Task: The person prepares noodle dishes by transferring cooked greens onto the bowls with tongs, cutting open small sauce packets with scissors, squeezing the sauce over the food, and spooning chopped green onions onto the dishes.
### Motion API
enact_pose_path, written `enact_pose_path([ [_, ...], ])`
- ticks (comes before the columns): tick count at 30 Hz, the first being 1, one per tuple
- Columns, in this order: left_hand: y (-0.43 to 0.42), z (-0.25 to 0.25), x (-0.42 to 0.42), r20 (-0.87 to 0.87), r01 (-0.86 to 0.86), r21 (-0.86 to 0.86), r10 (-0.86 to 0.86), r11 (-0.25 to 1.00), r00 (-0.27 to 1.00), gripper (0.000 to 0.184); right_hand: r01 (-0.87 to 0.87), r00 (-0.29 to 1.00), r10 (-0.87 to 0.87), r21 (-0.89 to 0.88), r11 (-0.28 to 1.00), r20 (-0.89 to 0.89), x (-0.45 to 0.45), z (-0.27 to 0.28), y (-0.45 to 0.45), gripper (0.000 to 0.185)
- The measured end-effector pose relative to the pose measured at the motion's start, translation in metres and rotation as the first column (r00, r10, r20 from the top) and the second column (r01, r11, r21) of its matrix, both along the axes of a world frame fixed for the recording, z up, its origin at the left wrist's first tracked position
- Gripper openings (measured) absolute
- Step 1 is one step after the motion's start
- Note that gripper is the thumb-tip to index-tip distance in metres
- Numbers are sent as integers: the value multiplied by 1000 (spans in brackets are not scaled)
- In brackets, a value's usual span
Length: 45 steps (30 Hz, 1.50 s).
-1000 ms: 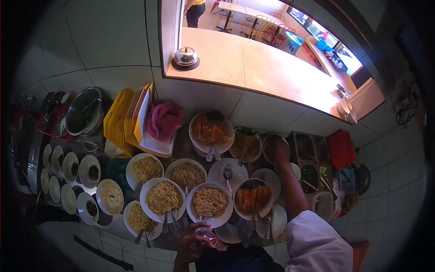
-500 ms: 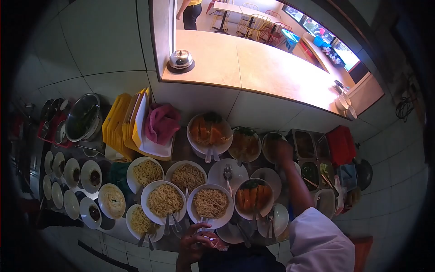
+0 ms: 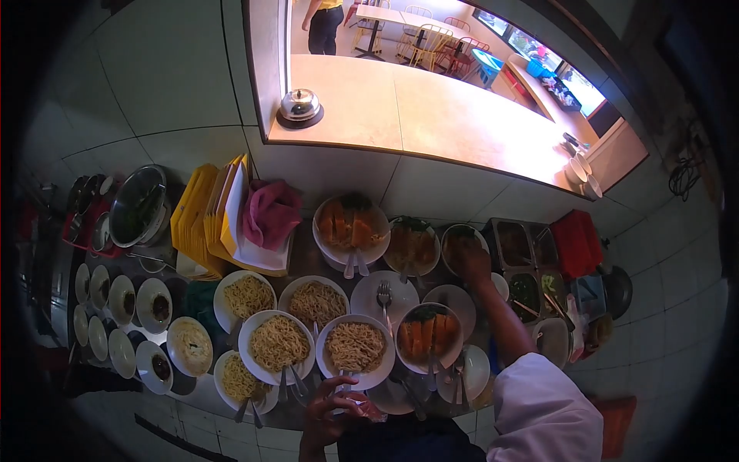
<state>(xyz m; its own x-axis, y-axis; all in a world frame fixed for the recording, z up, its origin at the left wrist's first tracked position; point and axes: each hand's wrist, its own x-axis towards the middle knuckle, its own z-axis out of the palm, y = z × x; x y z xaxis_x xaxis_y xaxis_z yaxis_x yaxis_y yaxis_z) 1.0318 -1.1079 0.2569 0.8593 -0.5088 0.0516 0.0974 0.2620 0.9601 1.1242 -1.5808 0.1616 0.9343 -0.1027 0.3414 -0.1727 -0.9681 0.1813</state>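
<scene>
My right hand (image 3: 473, 260) reaches down into a bowl (image 3: 449, 237) at the back of the counter; its fingers are dark and hard to make out. Low in front of me, my left hand (image 3: 329, 410) has its fingers curled around a small clear, reddish plastic packet (image 3: 368, 406). Just above that hand stands a bowl of noodles (image 3: 356, 345). To its right is a bowl topped with sliced orange-brown cutlet (image 3: 429, 337). Another cutlet bowl (image 3: 351, 228) and a bowl with greens (image 3: 412, 246) stand left of my right hand.
Several sauce bowls (image 3: 155, 301) line the left side. Yellow folders (image 3: 206, 215), a pink cloth (image 3: 272, 213) and a metal bowl of greens (image 3: 138, 206) stand behind them. Metal trays of toppings (image 3: 524, 294) are at right. A bell (image 3: 299, 106) sits on the serving ledge (image 3: 346, 92).
The view has shifted slightly. My right hand has moved a little lower at the same back bowl, while my left hand keeps its grip on the packet.
</scene>
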Motion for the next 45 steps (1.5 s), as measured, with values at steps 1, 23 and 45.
enact_pose_path([
  [1,1,0,0,0,-2,0,2,1000,1000,18,33,999,-33,11,999,-1,-1,1,0,35],
  [23,-3,0,5,-28,56,-19,-56,998,998,19,290,956,-294,109,951,23,25,5,12,38],
  [45,1,-4,5,12,55,30,-56,998,998,20,313,950,-312,114,943,-34,-2,12,23,40],
])
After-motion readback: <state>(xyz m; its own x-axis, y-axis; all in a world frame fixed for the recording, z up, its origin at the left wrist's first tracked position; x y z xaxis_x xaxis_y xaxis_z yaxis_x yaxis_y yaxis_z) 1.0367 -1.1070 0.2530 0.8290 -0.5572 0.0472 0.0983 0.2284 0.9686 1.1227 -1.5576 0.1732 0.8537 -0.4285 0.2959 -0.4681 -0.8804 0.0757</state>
